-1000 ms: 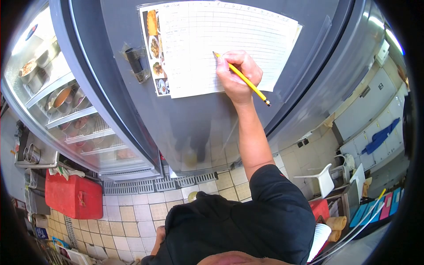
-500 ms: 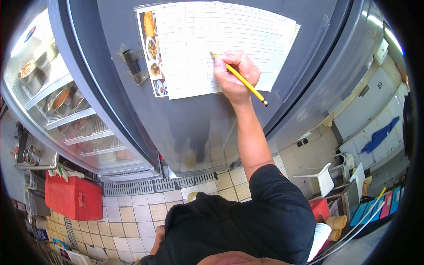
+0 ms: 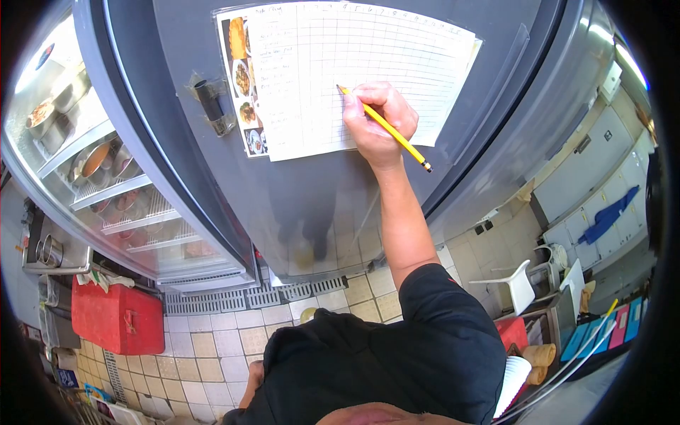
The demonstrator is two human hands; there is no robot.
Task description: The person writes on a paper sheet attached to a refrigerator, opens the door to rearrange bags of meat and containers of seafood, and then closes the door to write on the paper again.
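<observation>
My right hand (image 3: 381, 127) is closed around a yellow pencil (image 3: 389, 129). The pencil's tip rests at a gridded paper sheet (image 3: 301, 113), with handwriting down its left side and numbers along the top. Behind the sheet's left edge shows a strip of food photos (image 3: 242, 78). Both papers are on a grey door or panel (image 3: 297, 205). Just left of them, a dark tube (image 3: 210, 100) is fixed there with clear tape. Low at my side, my left hand (image 3: 256, 372) shows only in part past my black shirt, its fingers hidden.
On the left stands a glass-fronted fridge (image 3: 131, 177) with metal containers on its shelves. A red cooler box (image 3: 117, 319) sits on the tiled floor beside a drain grate (image 3: 212, 302). To the right are a white chair (image 3: 523, 287) and lockers (image 3: 595, 234) with a blue cloth.
The view has shifted very slightly. My right hand and the pencil stay at almost the same spot on the sheet; no new mark can be made out.
</observation>
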